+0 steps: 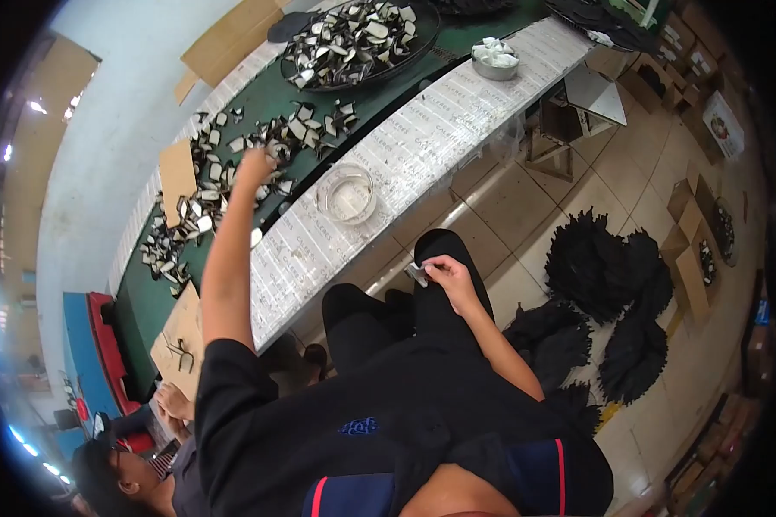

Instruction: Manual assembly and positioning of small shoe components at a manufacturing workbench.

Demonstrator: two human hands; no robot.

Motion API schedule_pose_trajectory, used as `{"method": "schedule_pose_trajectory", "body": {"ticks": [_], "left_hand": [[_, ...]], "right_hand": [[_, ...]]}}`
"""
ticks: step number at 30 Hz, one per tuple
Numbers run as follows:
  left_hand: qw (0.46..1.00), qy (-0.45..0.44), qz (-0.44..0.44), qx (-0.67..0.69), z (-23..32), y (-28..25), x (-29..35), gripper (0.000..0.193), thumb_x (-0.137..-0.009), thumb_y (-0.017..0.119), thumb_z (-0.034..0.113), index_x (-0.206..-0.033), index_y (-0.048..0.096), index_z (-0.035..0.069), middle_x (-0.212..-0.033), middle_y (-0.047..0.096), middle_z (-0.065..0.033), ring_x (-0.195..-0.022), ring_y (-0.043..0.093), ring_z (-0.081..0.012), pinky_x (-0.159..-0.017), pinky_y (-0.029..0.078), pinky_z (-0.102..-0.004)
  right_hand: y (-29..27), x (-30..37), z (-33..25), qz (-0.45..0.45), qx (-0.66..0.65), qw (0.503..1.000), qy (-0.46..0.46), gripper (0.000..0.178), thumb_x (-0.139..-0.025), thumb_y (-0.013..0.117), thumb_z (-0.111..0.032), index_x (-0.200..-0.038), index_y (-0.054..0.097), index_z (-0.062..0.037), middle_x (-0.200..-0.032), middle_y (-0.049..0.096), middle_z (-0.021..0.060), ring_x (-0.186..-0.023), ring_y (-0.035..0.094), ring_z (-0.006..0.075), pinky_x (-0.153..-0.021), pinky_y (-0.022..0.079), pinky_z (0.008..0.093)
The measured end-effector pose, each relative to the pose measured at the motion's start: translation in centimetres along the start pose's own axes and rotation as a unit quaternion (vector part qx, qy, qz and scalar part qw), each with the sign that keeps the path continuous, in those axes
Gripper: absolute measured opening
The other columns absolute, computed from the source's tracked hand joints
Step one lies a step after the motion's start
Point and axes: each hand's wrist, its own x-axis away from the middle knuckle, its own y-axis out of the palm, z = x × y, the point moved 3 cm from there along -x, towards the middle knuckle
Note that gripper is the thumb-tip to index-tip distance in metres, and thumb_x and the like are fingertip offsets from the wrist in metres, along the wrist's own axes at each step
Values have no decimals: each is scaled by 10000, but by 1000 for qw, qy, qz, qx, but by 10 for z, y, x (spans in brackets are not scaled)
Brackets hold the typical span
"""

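My left hand is stretched out over the green conveyor belt, at a spread of small black pieces with white faces. Its fingers are small and blurred among the pieces, so I cannot make out their grip. Above my right knee, my right hand pinches a small whitish piece between thumb and fingers. A clear round bowl stands on the pale covered ledge, between me and the belt.
A big dark round tray heaped with similar pieces sits at the far end. Near it is a small bowl of white bits. Cardboard lies on the belt. Black frilled bundles cover floor tiles at right. A co-worker sits at lower left.
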Motion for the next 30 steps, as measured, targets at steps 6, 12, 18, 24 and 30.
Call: {"method": "schedule_pose_trajectory", "body": {"ticks": [6, 12, 18, 24, 30], "left_hand": [[967, 64, 176, 175, 21, -6, 113, 368, -894, 719, 299, -1143, 687, 30, -1428, 487, -255, -1103, 623, -408, -914, 515, -442], [966, 92, 227, 83, 8, 4, 137, 434, -928, 649, 153, -1351, 575, 87, -1413, 551, -157, -1267, 543, -358, -1029, 457, -410], [947, 8, 310, 89, 9, 6, 163, 357, -978, 585, 208, -1307, 604, 70, -1205, 673, -157, -1059, 652, -352, -911, 515, -408], [892, -48, 389, 223, 46, -5, 252, 223, -880, 716, 147, -1054, 690, 9, -940, 683, -150, -876, 645, -316, -774, 510, -379], [901, -86, 320, 281, 85, 35, 321, 254, -808, 773, 121, -1015, 683, 4, -1086, 643, -153, -1020, 595, -337, -843, 486, -396]], "right_hand": [[3, -3, -7, -28, 14, 999, 16, 152, -952, 660, -93, -1061, 676, 11, -940, 678, 28, -871, 628, 88, -807, 499, 237], [9, -5, -6, -39, -4, 999, 18, 147, -955, 657, -94, -1065, 671, 3, -942, 681, 36, -868, 641, 98, -810, 519, 248], [6, -5, -2, -13, 21, 999, 27, 158, -953, 660, -100, -1083, 669, -10, -969, 678, 35, -880, 636, 101, -810, 525, 255], [7, -4, -1, 1, 34, 999, 37, 166, -960, 658, -130, -1085, 673, -22, -991, 677, 34, -898, 635, 106, -810, 530, 259], [38, 1, -20, -19, 130, 990, 59, 155, -965, 661, -144, -1061, 681, -25, -974, 677, 26, -866, 635, 88, -760, 523, 237]]}}
